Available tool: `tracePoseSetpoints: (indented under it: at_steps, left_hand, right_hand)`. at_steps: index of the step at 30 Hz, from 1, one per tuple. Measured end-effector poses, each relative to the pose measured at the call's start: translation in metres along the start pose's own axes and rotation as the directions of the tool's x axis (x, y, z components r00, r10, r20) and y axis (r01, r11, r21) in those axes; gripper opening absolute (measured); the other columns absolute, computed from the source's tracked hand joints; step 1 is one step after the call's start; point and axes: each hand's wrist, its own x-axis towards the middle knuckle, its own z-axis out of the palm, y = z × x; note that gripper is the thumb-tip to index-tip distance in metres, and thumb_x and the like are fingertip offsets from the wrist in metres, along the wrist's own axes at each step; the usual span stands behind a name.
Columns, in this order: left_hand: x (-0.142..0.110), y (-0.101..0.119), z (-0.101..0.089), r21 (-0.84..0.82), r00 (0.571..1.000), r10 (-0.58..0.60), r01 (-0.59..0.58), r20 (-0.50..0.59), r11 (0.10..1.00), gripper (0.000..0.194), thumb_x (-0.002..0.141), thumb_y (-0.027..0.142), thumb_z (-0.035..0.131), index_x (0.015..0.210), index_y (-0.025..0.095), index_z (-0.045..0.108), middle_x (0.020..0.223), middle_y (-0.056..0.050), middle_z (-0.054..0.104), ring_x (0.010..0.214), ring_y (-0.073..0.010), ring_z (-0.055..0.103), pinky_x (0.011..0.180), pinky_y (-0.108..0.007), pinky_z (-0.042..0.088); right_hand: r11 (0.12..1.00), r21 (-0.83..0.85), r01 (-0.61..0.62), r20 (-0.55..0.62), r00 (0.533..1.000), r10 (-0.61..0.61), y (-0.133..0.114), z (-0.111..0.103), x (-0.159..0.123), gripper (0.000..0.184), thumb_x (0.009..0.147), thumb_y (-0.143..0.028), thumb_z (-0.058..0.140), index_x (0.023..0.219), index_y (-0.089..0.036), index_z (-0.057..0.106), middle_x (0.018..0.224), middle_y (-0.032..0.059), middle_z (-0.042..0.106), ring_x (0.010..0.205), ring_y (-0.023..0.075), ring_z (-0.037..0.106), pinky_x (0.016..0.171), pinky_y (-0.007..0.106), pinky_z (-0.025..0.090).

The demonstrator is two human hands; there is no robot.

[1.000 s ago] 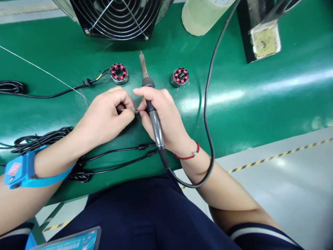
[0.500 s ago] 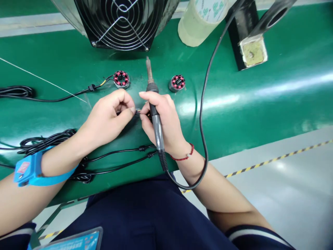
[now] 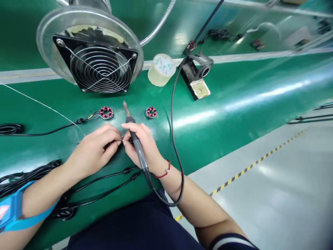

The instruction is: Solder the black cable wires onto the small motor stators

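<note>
My right hand (image 3: 147, 149) is closed round the grey handle of a soldering iron (image 3: 139, 152), whose bare tip points away from me. Its thumb and fingertips meet close to those of my left hand (image 3: 93, 151), which pinches thin wires (image 3: 122, 140); the fingers hide most of them. Beyond my left hand lies a motor stator (image 3: 106, 113) with red windings, joined by thin leads to a black cable (image 3: 49, 133). A second red-wound stator (image 3: 151, 112) sits beyond my right hand. The thin silver strand (image 3: 39, 102) slants down towards my left hand.
A fan with a wire guard (image 3: 104, 74) stands at the back, left of a tape roll (image 3: 161, 71). Further right is the iron stand with its sponge (image 3: 200, 88). Coiled black cables (image 3: 33, 177) lie by my left forearm; the iron's cord (image 3: 173, 114) loops past my right wrist.
The view has tilted up and swung right, showing more of the bench's far side. My hands stay together, still pinching wires, and the iron remains in my right hand.
</note>
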Motion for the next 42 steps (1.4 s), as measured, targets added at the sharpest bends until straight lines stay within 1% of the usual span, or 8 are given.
tracePoseSetpoints:
  at_steps: [5, 10, 16, 25, 33, 38, 40, 42]
  left_hand:
    - [0.003, 0.0, 0.001, -0.055, 0.994, -0.105, 0.103, -0.038, 0.993, 0.014, 0.089, 0.019, 0.054, 0.077, 0.024, 0.06, 0.081, 0.0, 0.065, 0.073, -0.0161, 0.062, 0.066, -0.029, 0.048]
    - [0.007, -0.005, 0.002, -0.1, 0.97, -0.232, 0.224, -0.071, 0.969, 0.013, 0.085, 0.021, 0.055, 0.074, 0.022, 0.061, 0.081, -0.001, 0.065, 0.076, -0.0162, 0.061, 0.07, -0.029, 0.049]
    - [0.009, -0.006, 0.005, -0.148, 0.962, -0.268, 0.258, -0.052, 0.955, 0.013, 0.081, 0.02, 0.053, 0.071, 0.019, 0.061, 0.079, -0.001, 0.062, 0.075, -0.0143, 0.057, 0.071, -0.028, 0.046]
    - [0.008, -0.008, 0.008, -0.188, 0.957, -0.282, 0.264, -0.073, 0.946, 0.009, 0.077, 0.017, 0.057, 0.07, 0.018, 0.063, 0.077, 0.0, 0.061, 0.071, -0.0135, 0.055, 0.067, -0.029, 0.044]
    - [0.009, -0.004, 0.009, -0.215, 0.948, -0.315, 0.297, -0.05, 0.93, 0.009, 0.074, 0.014, 0.057, 0.069, 0.019, 0.062, 0.079, -0.001, 0.062, 0.069, -0.014, 0.055, 0.067, -0.03, 0.047]
    - [0.008, -0.001, 0.011, -0.198, 0.938, -0.344, 0.328, -0.049, 0.924, 0.009, 0.075, 0.014, 0.058, 0.069, 0.019, 0.062, 0.08, -0.001, 0.062, 0.07, -0.0137, 0.055, 0.067, -0.03, 0.046]
    - [0.007, 0.0, 0.013, -0.184, 0.938, -0.344, 0.329, -0.052, 0.926, 0.009, 0.075, 0.015, 0.058, 0.068, 0.019, 0.062, 0.081, -0.001, 0.063, 0.072, -0.0137, 0.056, 0.067, -0.03, 0.046]
    - [0.007, 0.001, 0.014, -0.169, 0.939, -0.341, 0.328, -0.053, 0.929, 0.009, 0.076, 0.015, 0.059, 0.068, 0.019, 0.062, 0.08, -0.001, 0.063, 0.073, -0.0138, 0.056, 0.068, -0.029, 0.046]
  right_hand:
    - [0.997, -0.068, 0.032, 0.104, 0.994, -0.025, 0.001, -0.001, -0.001, 0.042, 0.09, -0.016, 0.049, 0.131, -0.024, 0.055, 0.1, 0.0025, 0.078, 0.1, 0.0231, 0.064, 0.089, 0.04, 0.048]
    - [0.995, -0.043, 0.085, 0.081, 0.993, -0.082, 0.005, -0.003, -0.004, 0.049, 0.089, -0.009, 0.049, 0.136, -0.023, 0.051, 0.112, 0.0023, 0.077, 0.114, 0.0222, 0.06, 0.096, 0.039, 0.046]
    - [0.994, -0.009, 0.108, 0.016, 0.994, -0.108, 0.01, -0.007, -0.006, 0.05, 0.088, -0.004, 0.049, 0.133, -0.026, 0.05, 0.1, -0.0006, 0.076, 0.104, 0.0215, 0.062, 0.093, 0.038, 0.046]
    - [0.981, -0.095, 0.166, 0.05, 0.986, -0.162, 0.011, -0.002, -0.004, 0.042, 0.093, -0.011, 0.053, 0.129, -0.031, 0.051, 0.091, -0.0039, 0.073, 0.093, 0.0203, 0.063, 0.087, 0.038, 0.046]
    - [0.996, -0.073, 0.058, -0.044, 0.997, -0.062, 0.006, 0.001, -0.002, 0.037, 0.095, -0.009, 0.052, 0.127, -0.028, 0.052, 0.09, -0.0025, 0.073, 0.089, 0.0183, 0.066, 0.089, 0.039, 0.053]
    - [1.0, -0.016, -0.026, -0.116, 0.993, 0.024, -0.006, -0.016, -0.011, 0.032, 0.101, -0.02, 0.053, 0.132, -0.029, 0.053, 0.097, -0.0007, 0.074, 0.099, 0.0206, 0.07, 0.101, 0.044, 0.056]
    - [0.994, -0.018, -0.111, -0.149, 0.983, 0.107, -0.012, -0.024, -0.019, 0.03, 0.105, -0.029, 0.051, 0.134, -0.033, 0.055, 0.102, 0.0002, 0.075, 0.092, 0.0205, 0.073, 0.098, 0.045, 0.059]
    - [0.994, 0.016, -0.11, -0.219, 0.969, 0.111, -0.015, -0.028, -0.029, 0.029, 0.104, -0.035, 0.054, 0.132, -0.035, 0.06, 0.103, -0.0002, 0.075, 0.082, 0.0201, 0.074, 0.085, 0.043, 0.064]
